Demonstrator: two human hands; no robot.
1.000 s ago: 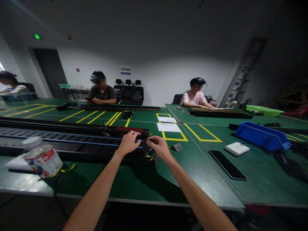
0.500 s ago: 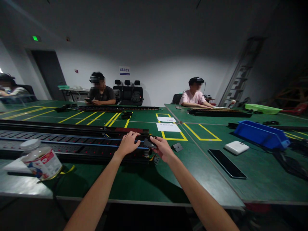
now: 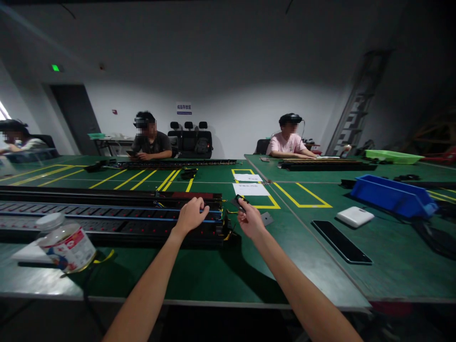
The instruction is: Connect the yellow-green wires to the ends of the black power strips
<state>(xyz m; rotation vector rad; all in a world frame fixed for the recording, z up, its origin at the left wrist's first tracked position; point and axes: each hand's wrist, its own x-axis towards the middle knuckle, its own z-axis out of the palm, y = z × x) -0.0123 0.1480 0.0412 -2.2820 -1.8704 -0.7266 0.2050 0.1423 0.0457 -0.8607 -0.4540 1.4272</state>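
My left hand (image 3: 193, 217) rests on the right part of a long black rail assembly (image 3: 142, 230), its thumb apart and its fingers bent over the top. It appears to hold nothing. Just beyond the assembly's right end, my right hand (image 3: 251, 221) is closed, pinching a small dark flat piece (image 3: 239, 201) between thumb and fingers. That piece is apart from the assembly. A small grey plate (image 3: 267, 218) lies on the green table behind my right hand. Thin wires (image 3: 228, 233) stick out of the assembly's right end.
A plastic jar (image 3: 69, 247) stands at front left. To the right lie a black phone (image 3: 341, 242), a white box (image 3: 355, 216) and a blue bin (image 3: 392, 195). White paper sheets (image 3: 251, 189) lie ahead. Several people sit around the far side, two behind other black rails (image 3: 327, 166).
My right hand has drawn the dark piece off the assembly's end, up and to the right. My left hand stays on the assembly, its fingers more curled. The view has shifted slightly.
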